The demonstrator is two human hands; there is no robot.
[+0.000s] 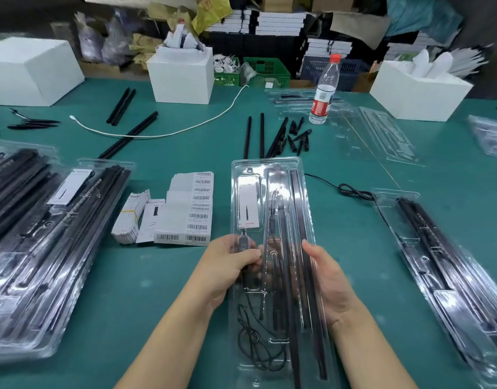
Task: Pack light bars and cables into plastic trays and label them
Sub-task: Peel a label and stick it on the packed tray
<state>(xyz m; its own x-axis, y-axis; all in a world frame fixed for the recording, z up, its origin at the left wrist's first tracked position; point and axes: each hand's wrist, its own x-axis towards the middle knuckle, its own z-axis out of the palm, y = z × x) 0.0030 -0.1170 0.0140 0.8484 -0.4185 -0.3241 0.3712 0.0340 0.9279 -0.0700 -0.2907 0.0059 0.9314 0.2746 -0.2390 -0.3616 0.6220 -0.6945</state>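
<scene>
While the clear tray [272,248] is held lengthwise just right of the barcode labels [198,209], its left edge is pinched by the left hand [230,265] and its right edge cradled by the right hand [328,279], fingers loosely extended. Light bars [300,220] and cable [255,341] could slip out if it is tilted. Whether the lid is snapped shut cannot be told through the glare.

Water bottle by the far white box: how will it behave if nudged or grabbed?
The water bottle stands upright, tall and narrow, so a sideways nudge would probably tip it. It looks nearly empty, so likely light. Once down, its round body would probably roll on the green table. The thin clear plastic may dent under a firm grip.
</scene>
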